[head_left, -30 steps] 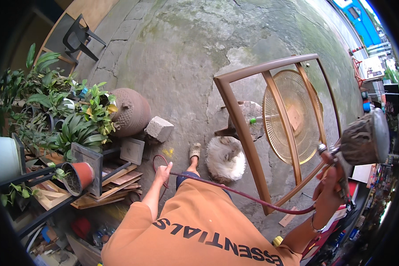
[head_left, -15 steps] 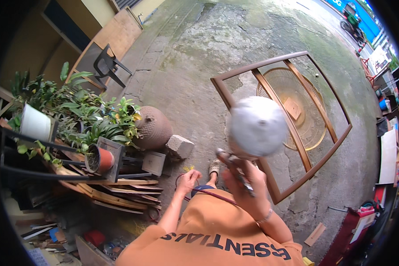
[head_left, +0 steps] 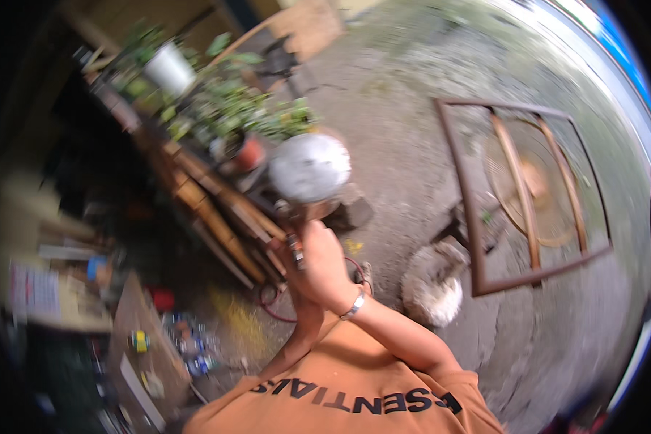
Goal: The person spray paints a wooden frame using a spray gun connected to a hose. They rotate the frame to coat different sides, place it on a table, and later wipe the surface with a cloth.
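My right hand, a bracelet at its wrist, is closed around the handle of a spray gun with a round, silver metal cup on top. My left hand is drawn in close beneath and behind the right, mostly covered by it. Its fingers are hidden, so its grip cannot be read. A dark red hose loops below my hands. To the right, apart from both hands, a brown wooden frame with two slats is raised over a round wire guard.
A pale, rough, rounded lump sits on the concrete near the frame. At the left are stacked planks, potted plants and a red-orange pot. A leaning board stands at the lower left among clutter.
My view has turned left. The spray gun and my right hand have swung left, away from the frame. My left hand has come together with the right.
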{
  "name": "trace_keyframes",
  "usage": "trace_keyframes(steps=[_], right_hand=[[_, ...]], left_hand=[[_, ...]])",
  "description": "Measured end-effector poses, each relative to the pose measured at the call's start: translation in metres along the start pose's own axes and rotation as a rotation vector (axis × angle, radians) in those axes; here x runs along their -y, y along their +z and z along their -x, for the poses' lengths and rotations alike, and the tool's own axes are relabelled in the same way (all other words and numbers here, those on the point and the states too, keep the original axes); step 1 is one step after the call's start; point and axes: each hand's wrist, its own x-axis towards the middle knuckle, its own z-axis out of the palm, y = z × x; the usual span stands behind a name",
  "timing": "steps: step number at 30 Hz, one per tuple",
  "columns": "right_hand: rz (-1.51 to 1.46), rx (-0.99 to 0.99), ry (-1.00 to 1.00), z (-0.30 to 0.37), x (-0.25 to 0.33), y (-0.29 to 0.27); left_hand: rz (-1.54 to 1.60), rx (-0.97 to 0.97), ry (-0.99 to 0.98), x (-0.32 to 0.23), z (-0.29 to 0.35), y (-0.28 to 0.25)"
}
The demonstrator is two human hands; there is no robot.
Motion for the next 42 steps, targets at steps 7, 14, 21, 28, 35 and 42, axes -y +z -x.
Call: trace_keyframes(steps=[7, 14, 21, 28, 35, 42], right_hand=[[-0.274, 0.408, -0.086, 0.014, 0.032, 0.046], [-0.071, 0.784, 0.012, 0.057, -0.055, 0.063], [0.134, 0.745, 0.379, 0.122, -0.153, 0.045], [0.444, 0.493, 0.707, 0.234, -0.227, 0.029], [0.327, 0.226, 1.216, 0.332, -0.18, 0.092], [0.363, 0.332, 1.287, 0.404, -0.156, 0.144]], left_hand=[[-0.137, -0.374, -0.006, -0.013, -0.009, -0.096], [-0.62, -0.649, 0.166, 0.027, -0.082, -0.266], [-0.496, -0.66, 0.107, 0.076, -0.213, -0.383], [-0.448, -0.618, 0.241, 0.192, -0.353, -0.442], [-0.389, -0.57, 0.114, 0.287, -0.439, -0.478], [-0.509, -0.405, 0.431, 0.356, -0.491, -0.502]])
